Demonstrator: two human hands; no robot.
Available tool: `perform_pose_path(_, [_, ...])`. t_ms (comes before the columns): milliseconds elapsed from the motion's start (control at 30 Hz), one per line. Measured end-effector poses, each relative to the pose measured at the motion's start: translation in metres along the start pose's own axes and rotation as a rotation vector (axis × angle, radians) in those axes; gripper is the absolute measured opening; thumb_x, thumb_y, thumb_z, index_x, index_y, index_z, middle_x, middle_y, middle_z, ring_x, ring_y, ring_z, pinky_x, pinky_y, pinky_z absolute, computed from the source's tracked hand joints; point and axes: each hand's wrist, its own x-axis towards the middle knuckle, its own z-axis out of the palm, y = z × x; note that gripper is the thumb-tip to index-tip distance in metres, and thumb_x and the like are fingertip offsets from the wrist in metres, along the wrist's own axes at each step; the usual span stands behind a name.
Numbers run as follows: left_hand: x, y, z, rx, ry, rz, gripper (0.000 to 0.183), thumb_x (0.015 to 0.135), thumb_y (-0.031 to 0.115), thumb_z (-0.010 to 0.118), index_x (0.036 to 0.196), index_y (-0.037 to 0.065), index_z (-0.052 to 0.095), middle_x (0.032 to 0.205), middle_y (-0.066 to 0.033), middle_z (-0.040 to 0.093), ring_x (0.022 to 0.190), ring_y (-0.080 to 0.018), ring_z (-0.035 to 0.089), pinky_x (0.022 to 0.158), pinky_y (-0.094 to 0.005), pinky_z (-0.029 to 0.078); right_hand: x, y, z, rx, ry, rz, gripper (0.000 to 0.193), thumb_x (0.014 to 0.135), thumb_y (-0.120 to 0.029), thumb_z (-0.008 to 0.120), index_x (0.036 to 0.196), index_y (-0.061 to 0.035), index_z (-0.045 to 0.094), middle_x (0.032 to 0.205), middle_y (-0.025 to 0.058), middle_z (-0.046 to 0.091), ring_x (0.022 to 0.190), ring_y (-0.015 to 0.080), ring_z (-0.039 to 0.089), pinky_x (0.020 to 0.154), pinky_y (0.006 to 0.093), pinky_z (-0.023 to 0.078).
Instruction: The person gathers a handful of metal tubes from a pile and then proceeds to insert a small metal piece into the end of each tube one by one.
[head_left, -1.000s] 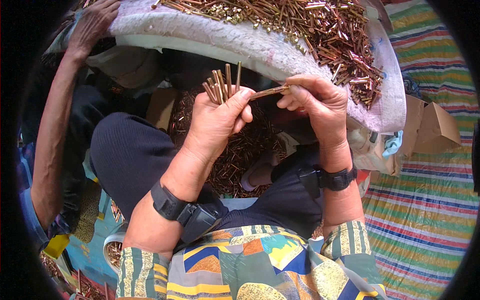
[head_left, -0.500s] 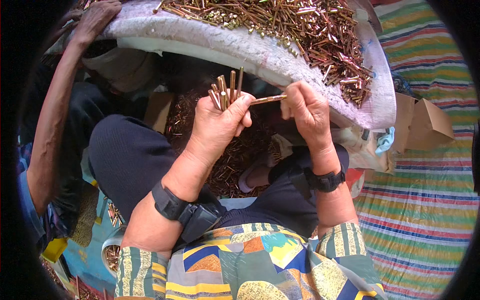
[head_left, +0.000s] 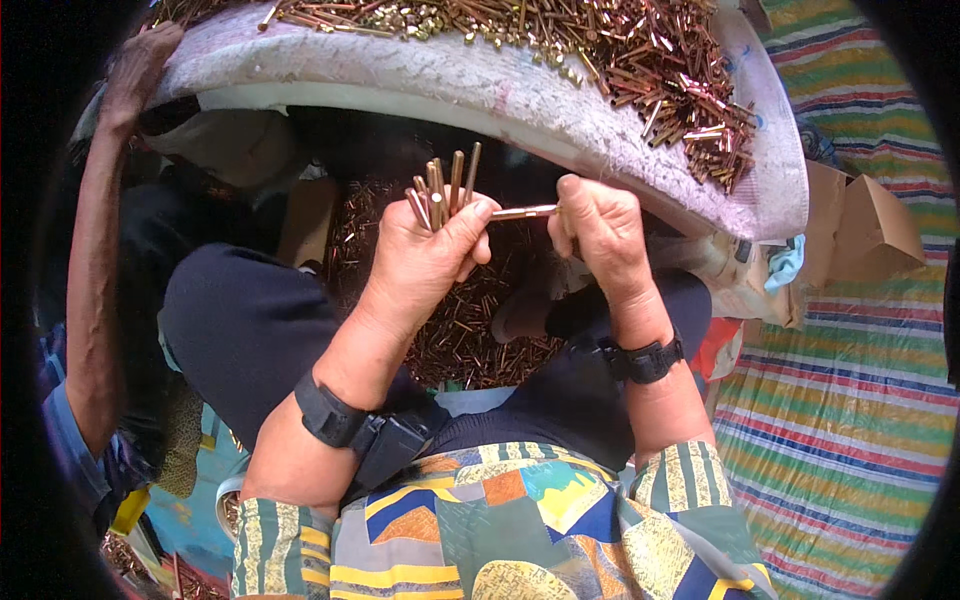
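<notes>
My left hand [head_left: 415, 255] is closed around a bundle of slim copper-gold metal tubes [head_left: 456, 180], which stick up at different heights above the fist. Between its thumb and finger is the left end of another slim metal tube [head_left: 525, 212], lying nearly level. My right hand [head_left: 603, 232] pinches that same tube at its other end, so the tube spans both hands. Its fingertips hide the tube's right end. Both hands are in front of the padded table edge, above my lap.
Tubes and small gold pieces are heaped on the white-covered table [head_left: 400, 80]. More tubes lie below between my knees [head_left: 465, 340]. A co-worker's arm [head_left: 95, 280] rests at the left edge. Right: a cardboard box [head_left: 875, 235], a blue cloth [head_left: 785, 263] and a striped sheet [head_left: 850, 400].
Both hands have shifted slightly left and down in the picture, with the level tube still between them. The co-worker's hand now appears farther left along the table edge.
</notes>
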Motion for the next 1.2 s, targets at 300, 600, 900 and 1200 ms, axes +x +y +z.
perform_pose_path(300, [-0.002, -0.005, -0.002, 0.028, 0.002, -0.03, 0.014, 0.084, 0.015, 0.058, 0.085, 0.003, 0.062, 0.055, 0.0006, 0.054, 0.043, -0.0041, 0.044, 0.037, -0.0156, 0.031, -0.008, 0.009, -0.002, -0.024, 0.01, 0.008, 0.015, 0.087, -0.015, 0.054, 0.083, -0.0004, 0.052, 0.069, 0.001, 0.055, 0.058, 0.0059, 0.05, 0.054, 0.0188, 0.04])
perform_pose_path(600, [-0.005, -0.001, -0.008, -0.041, 0.008, -0.043, 0.015, 0.084, 0.016, 0.058, 0.086, 0.002, 0.061, 0.057, 0.0002, 0.054, 0.045, -0.0046, 0.045, 0.038, -0.0154, 0.031, -0.01, 0.008, 0.002, -0.106, -0.063, -0.076, 0.014, 0.088, -0.011, 0.051, 0.077, -0.0012, 0.051, 0.059, -0.0005, 0.053, 0.049, 0.0048, 0.046, 0.046, 0.0188, 0.039])
perform_pose_path(900, [-0.006, -0.001, -0.013, -0.046, -0.019, -0.043, 0.015, 0.084, 0.016, 0.059, 0.085, 0.002, 0.061, 0.056, 0.0, 0.054, 0.043, -0.0042, 0.043, 0.037, -0.0158, 0.031, -0.01, 0.004, 0.015, -0.115, -0.036, -0.081, 0.023, 0.09, -0.015, 0.048, 0.072, -0.0024, 0.051, 0.056, -0.0002, 0.051, 0.049, 0.005, 0.045, 0.046, 0.0197, 0.037])
perform_pose_path(1200, [-0.008, 0.009, -0.008, -0.027, -0.063, -0.122, 0.015, 0.083, 0.017, 0.06, 0.087, 0.003, 0.064, 0.051, 0.0007, 0.052, 0.04, -0.0034, 0.042, 0.035, -0.0171, 0.029, -0.013, 0.009, 0.003, -0.232, 0.149, 0.075, 0.038, 0.088, -0.024, 0.055, 0.056, -0.0041, 0.047, 0.045, -0.0038, 0.043, 0.041, 0.0044, 0.039, 0.038, 0.0223, 0.031])
